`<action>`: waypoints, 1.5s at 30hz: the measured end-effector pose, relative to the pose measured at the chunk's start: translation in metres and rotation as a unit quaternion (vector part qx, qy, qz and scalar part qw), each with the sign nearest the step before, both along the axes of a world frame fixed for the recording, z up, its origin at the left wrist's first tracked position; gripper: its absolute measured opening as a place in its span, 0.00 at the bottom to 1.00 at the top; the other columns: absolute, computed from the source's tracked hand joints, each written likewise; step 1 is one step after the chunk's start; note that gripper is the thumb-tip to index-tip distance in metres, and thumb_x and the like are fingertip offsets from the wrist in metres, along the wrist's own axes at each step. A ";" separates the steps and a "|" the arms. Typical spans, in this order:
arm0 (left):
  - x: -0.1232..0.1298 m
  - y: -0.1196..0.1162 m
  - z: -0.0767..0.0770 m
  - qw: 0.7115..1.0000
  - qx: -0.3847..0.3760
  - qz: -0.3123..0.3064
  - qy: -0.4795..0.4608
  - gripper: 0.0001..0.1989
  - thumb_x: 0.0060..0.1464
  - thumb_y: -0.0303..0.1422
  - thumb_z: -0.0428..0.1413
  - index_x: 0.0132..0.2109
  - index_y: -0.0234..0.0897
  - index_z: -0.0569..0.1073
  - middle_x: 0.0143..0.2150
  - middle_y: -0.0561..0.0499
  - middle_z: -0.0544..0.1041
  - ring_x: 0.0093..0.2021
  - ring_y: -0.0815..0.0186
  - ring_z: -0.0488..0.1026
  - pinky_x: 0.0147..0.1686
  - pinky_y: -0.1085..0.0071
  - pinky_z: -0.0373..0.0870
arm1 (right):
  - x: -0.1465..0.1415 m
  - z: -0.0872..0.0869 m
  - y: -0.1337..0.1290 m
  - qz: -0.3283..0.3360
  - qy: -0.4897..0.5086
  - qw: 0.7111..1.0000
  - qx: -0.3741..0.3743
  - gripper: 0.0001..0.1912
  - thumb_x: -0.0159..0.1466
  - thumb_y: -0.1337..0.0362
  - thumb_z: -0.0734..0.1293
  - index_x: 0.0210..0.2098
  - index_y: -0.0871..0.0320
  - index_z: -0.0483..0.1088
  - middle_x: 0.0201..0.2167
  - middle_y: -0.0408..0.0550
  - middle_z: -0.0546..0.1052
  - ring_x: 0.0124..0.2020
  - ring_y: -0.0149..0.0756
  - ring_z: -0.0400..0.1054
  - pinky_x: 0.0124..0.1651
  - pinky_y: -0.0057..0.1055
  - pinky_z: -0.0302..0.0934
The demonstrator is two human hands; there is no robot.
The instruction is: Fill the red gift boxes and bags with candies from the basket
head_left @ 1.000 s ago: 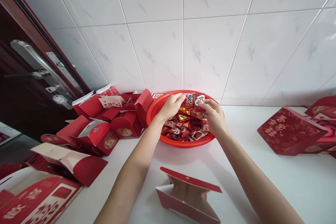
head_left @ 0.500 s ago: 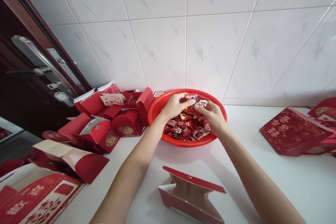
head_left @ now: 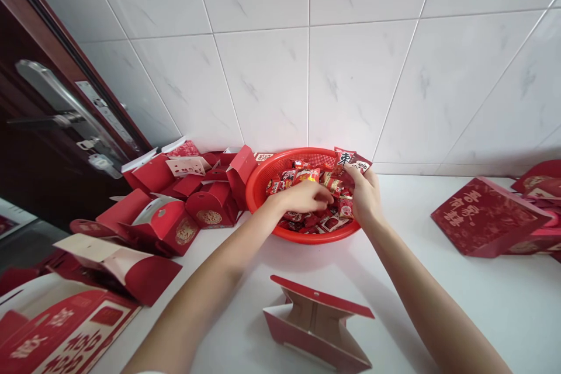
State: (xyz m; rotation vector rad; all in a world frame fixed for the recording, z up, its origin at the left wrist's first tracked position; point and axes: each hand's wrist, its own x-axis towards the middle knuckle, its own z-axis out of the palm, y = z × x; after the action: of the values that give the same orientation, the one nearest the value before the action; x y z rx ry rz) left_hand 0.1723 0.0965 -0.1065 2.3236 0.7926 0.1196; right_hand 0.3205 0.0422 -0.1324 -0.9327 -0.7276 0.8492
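A red oval plastic basket (head_left: 369, 219) filled with wrapped candies (head_left: 311, 221) stands against the wall. My left hand (head_left: 307, 196) reaches down into it, its fingers bent and a little apart among the wrappers; the fingertips are partly hidden and I see nothing held. Over the basket's right side my right hand (head_left: 366, 193) pinches red candy packets (head_left: 353, 160) with dark and white lettering, raised above the rim. In front of the basket an open red gift box (head_left: 318, 327) stands on the white table (head_left: 245, 304), its cardboard inside showing.
Several folded red gift boxes (head_left: 170, 225) crowd the left side, beside a larger printed red box (head_left: 74, 327). More red boxes (head_left: 488, 216) lie at the far right. Behind is a white tiled wall (head_left: 263, 82), with a dark door handle area (head_left: 70, 105) at left.
My left hand has let go of the packet it held and moved down into the candies. My right hand has shifted slightly right, now holding the packets alone.
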 end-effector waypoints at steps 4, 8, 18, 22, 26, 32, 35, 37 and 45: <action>0.011 -0.006 -0.009 0.980 0.059 -0.091 0.167 0.13 0.52 0.23 0.57 0.43 0.39 0.81 0.33 0.53 0.82 0.32 0.63 0.78 0.31 0.73 0.69 | -0.002 0.002 -0.001 -0.004 0.005 1.000 0.002 0.11 0.54 0.56 0.73 0.33 0.54 0.72 0.29 0.41 0.79 0.31 0.37 0.74 0.32 0.31 0.69; 0.023 -0.013 -0.008 0.965 0.129 -0.094 0.207 0.08 0.47 0.25 0.61 0.37 0.37 0.80 0.37 0.47 0.81 0.35 0.58 0.77 0.29 0.70 0.65 | -0.004 0.004 -0.001 0.003 0.014 1.000 0.006 0.12 0.52 0.57 0.74 0.33 0.54 0.73 0.30 0.41 0.80 0.30 0.36 0.74 0.29 0.30 0.68; 0.028 -0.020 -0.006 0.960 0.178 -0.071 0.203 0.07 0.45 0.21 0.60 0.29 0.36 0.79 0.38 0.42 0.80 0.37 0.52 0.77 0.33 0.65 0.68 | -0.004 0.004 -0.001 -0.006 0.032 0.999 -0.013 0.11 0.51 0.58 0.73 0.32 0.54 0.71 0.29 0.39 0.78 0.29 0.34 0.72 0.28 0.28 0.66; 0.018 -0.013 -0.005 0.976 0.156 -0.044 0.146 0.10 0.57 0.26 0.55 0.31 0.36 0.80 0.36 0.45 0.81 0.36 0.57 0.78 0.35 0.67 0.70 | -0.003 0.004 0.000 -0.019 0.036 0.999 -0.013 0.11 0.51 0.59 0.72 0.32 0.54 0.70 0.28 0.38 0.77 0.28 0.33 0.72 0.28 0.27 0.66; 0.003 -0.001 -0.001 0.993 0.110 0.036 0.000 0.17 0.66 0.28 0.47 0.47 0.37 0.81 0.44 0.47 0.83 0.43 0.60 0.79 0.46 0.68 0.73 | -0.002 0.004 -0.001 -0.034 0.048 0.998 -0.016 0.10 0.52 0.60 0.72 0.32 0.53 0.68 0.26 0.37 0.76 0.27 0.33 0.71 0.27 0.28 0.67; -0.004 0.006 0.001 0.934 -0.004 0.148 -0.324 0.17 0.64 0.30 0.50 0.55 0.35 0.77 0.58 0.44 0.79 0.59 0.57 0.74 0.60 0.61 0.69 | -0.002 0.004 0.000 -0.017 0.026 0.999 -0.016 0.09 0.54 0.60 0.70 0.33 0.53 0.68 0.29 0.39 0.77 0.27 0.33 0.71 0.26 0.27 0.68; -0.003 0.004 0.001 0.933 0.023 0.158 -0.323 0.16 0.63 0.29 0.50 0.54 0.35 0.75 0.59 0.44 0.77 0.61 0.58 0.72 0.62 0.61 0.67 | -0.003 0.006 0.000 0.010 0.003 0.999 -0.049 0.09 0.54 0.60 0.71 0.33 0.54 0.69 0.30 0.40 0.77 0.28 0.34 0.72 0.25 0.27 0.68; -0.001 0.003 -0.001 0.938 0.042 0.159 -0.304 0.14 0.63 0.29 0.49 0.54 0.35 0.73 0.56 0.43 0.78 0.56 0.59 0.76 0.58 0.62 0.70 | -0.003 0.008 -0.001 0.039 -0.013 0.997 -0.070 0.10 0.54 0.60 0.72 0.33 0.54 0.69 0.31 0.41 0.77 0.30 0.35 0.73 0.26 0.29 0.70; -0.003 -0.005 0.001 0.949 0.093 0.160 -0.254 0.08 0.65 0.31 0.49 0.50 0.40 0.67 0.35 0.55 0.79 0.30 0.68 0.74 0.37 0.71 0.70 | -0.004 0.010 -0.006 0.112 -0.055 0.992 -0.027 0.21 0.48 0.56 0.80 0.36 0.55 0.71 0.33 0.42 0.79 0.35 0.37 0.75 0.31 0.31 0.74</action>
State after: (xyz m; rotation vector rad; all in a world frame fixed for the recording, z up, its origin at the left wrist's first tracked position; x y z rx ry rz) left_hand 0.1695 0.0916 -0.1060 2.1622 0.9056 0.9313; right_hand 0.3168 0.0365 -0.1220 -0.9631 -0.9206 1.0242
